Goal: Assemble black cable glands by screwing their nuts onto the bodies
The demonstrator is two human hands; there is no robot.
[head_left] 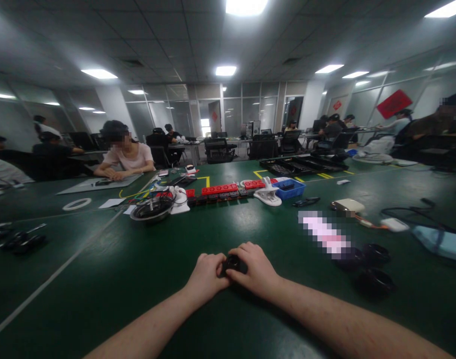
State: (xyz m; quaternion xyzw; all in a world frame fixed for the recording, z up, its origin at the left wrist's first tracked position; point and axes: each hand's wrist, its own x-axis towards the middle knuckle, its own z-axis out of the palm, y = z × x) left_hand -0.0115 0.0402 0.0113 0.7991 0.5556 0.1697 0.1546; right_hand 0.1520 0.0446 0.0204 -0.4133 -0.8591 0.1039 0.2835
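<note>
Both my hands meet at the middle of the green table [101,279], close to me. My left hand [205,275] and my right hand [255,269] are curled around a small round black part [232,262] held between them. Only the top of that part shows between my fingers. Both forearms rest low over the table.
Similar black round parts [373,255] lie to the right beside a blurred pink item. A row of red blocks [219,189], a blue tray [288,189], a white clip-like device [268,195] and a black coil of cable [152,207] lie further back. A person [123,155] sits at far left.
</note>
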